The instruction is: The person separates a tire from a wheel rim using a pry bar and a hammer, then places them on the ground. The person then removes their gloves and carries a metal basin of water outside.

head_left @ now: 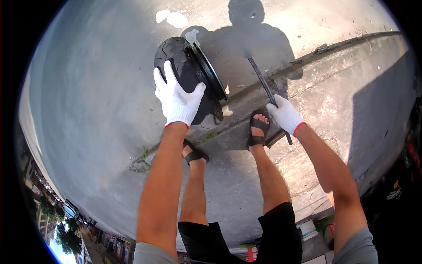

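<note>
A black tire with grooved tread stands on the concrete in front of my feet, and a dark rim shows along its right side. My left hand, in a white knitted glove with a red cuff, lies on the tread with fingers and thumb spread. In my right hand, gloved the same way, is a long dark flat metal bar. My fingers are wrapped round it below its middle. Its upper end points away from me, apart from the tire, while its lower end hangs beside my right foot.
My sandalled feet stand close behind the tire. A cracked, raised concrete seam runs diagonally across the ground. Near my right foot lies a short brownish strip. A white container stands behind me at lower right.
</note>
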`<state>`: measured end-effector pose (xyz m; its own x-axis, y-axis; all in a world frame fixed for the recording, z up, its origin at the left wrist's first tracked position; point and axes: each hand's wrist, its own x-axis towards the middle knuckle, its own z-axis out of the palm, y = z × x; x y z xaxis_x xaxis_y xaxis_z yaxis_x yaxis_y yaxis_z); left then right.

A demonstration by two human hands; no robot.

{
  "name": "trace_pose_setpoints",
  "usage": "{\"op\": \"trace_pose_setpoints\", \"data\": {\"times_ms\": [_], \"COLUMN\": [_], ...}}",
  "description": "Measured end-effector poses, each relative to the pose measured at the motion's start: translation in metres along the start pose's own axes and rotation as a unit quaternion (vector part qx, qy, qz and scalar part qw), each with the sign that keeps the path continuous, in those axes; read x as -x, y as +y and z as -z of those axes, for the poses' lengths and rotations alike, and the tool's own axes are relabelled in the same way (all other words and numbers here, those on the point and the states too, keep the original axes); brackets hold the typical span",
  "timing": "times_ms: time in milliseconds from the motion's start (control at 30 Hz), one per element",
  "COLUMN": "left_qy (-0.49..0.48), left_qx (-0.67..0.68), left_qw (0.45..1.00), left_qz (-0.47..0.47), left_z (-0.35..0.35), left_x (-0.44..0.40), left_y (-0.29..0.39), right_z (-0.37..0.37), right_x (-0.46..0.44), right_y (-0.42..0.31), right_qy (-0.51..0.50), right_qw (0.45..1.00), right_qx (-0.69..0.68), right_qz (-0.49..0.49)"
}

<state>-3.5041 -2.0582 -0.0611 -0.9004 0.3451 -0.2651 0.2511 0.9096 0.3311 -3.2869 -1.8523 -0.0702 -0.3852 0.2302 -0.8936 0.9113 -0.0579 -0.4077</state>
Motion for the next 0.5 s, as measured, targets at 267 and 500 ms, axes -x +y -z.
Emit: {"op": "trace_pose_setpoints", "data": {"times_ms": [267,500], "left_qy": [-0.007,-0.023], "left_qx": [-0.008,-0.017], "left_qw": [1.0,0.999], "left_qz": [-0.021,-0.021], "left_z": [0.0,0.002], "left_x": [-0.019,-0.028], "left_y": [-0.003,0.002], "right_z": [0.023,0.022], "right_x": [0.063,0.035], "right_y": [0.005,-0.017], "right_qy": [0.032,0.037], "right_qw": [0.966,0.903], "right_qx": [0.244,0.382], "right_qz": [0.081,0.193]}}
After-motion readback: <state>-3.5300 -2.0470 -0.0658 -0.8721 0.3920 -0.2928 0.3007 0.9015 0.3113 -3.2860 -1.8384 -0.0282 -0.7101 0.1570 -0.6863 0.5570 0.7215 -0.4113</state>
